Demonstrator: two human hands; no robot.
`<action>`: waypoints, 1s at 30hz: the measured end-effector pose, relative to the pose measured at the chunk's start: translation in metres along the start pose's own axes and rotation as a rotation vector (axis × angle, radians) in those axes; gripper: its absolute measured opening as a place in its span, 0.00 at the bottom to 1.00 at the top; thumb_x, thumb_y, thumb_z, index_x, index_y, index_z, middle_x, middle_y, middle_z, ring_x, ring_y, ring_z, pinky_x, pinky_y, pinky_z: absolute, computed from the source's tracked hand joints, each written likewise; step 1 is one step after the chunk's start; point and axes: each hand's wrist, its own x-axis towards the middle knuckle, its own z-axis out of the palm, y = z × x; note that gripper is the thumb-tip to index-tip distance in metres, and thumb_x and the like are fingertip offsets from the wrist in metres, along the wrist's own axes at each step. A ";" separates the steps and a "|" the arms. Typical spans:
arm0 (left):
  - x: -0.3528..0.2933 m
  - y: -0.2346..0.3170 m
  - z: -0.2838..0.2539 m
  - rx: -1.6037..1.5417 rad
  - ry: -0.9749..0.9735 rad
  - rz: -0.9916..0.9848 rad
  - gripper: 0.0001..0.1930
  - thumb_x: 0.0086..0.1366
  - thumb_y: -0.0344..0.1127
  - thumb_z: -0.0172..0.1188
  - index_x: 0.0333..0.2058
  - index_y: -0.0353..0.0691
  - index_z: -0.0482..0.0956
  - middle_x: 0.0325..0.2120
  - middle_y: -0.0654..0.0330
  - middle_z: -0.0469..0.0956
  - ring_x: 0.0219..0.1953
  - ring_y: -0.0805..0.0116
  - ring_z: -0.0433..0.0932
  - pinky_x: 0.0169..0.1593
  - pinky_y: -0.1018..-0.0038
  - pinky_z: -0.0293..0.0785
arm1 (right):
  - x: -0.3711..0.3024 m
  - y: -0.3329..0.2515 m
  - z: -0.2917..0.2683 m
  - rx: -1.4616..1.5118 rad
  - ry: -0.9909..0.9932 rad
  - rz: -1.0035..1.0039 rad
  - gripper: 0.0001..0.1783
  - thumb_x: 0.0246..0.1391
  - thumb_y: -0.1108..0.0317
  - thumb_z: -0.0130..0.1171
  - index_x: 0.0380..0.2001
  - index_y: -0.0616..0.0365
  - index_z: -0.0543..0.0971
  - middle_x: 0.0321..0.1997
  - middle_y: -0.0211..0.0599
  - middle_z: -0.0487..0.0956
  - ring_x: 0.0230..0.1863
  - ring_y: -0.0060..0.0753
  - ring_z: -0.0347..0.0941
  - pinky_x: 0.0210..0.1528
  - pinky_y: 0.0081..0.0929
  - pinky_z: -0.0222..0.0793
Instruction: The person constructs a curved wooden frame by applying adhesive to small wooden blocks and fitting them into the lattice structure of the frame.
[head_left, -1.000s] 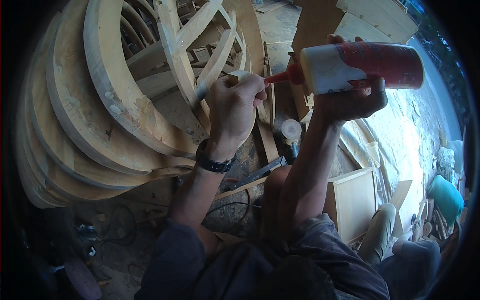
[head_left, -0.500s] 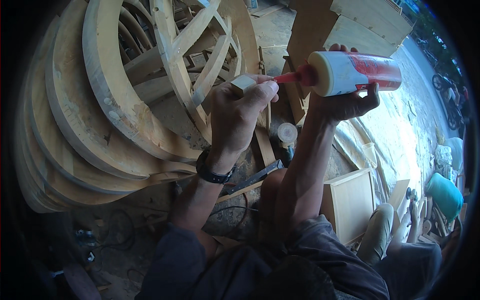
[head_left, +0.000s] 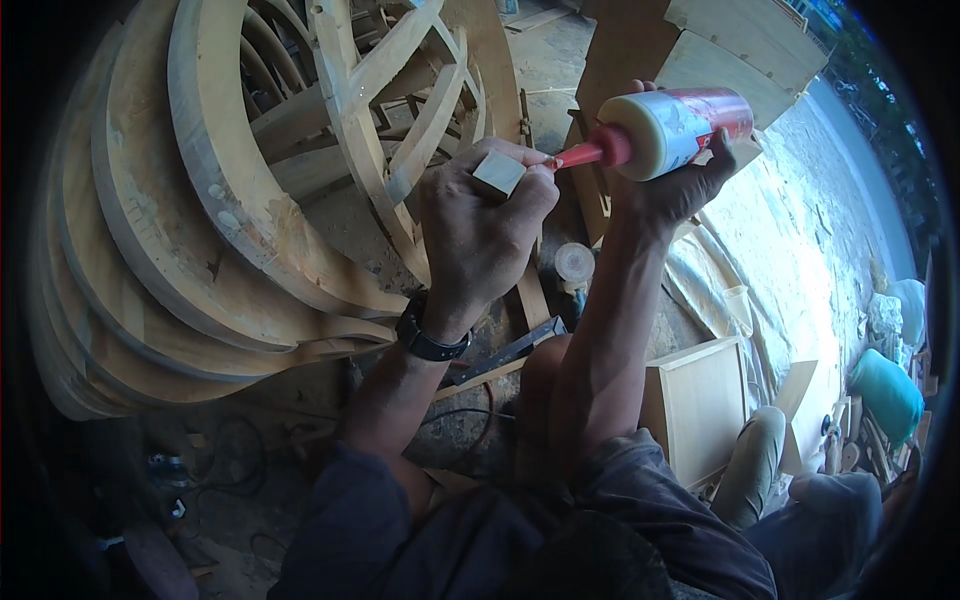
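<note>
Pinched between the thumb and fingers of my left hand point(head_left: 478, 235) is a small square-ended wooden block point(head_left: 499, 174). A dark watch point(head_left: 432, 338) is strapped round that wrist. My right hand point(head_left: 662, 200) wraps round a glue bottle point(head_left: 680, 128) with a pale base colour and a red and white label. The bottle lies on its side, its red nozzle point(head_left: 582, 154) pointing left. The nozzle tip meets my left fingertips just beside the block; whether it touches the wood is hidden by the fingers.
Curved wooden ribs point(head_left: 215, 170) fill the left, next to a frame of crossed wooden pieces point(head_left: 350, 130). A handsaw point(head_left: 505, 352) and a round-topped container point(head_left: 574, 263) lie below my hands. A panelled wooden piece point(head_left: 700, 410) and another person's leg point(head_left: 755, 465) are at the right.
The bottle has shifted left and slightly down, with its body turned a little in my right hand. My left hand has rotated slightly, showing more of the block's square face.
</note>
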 end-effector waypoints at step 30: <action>0.006 -0.005 -0.003 -0.091 -0.056 0.113 0.09 0.60 0.32 0.66 0.34 0.31 0.83 0.22 0.61 0.82 0.25 0.80 0.79 0.29 0.81 0.75 | -0.003 0.025 -0.006 0.123 0.231 0.270 0.34 0.51 0.49 0.59 0.53 0.60 0.62 0.46 0.49 0.72 0.43 0.56 0.74 0.50 0.55 0.75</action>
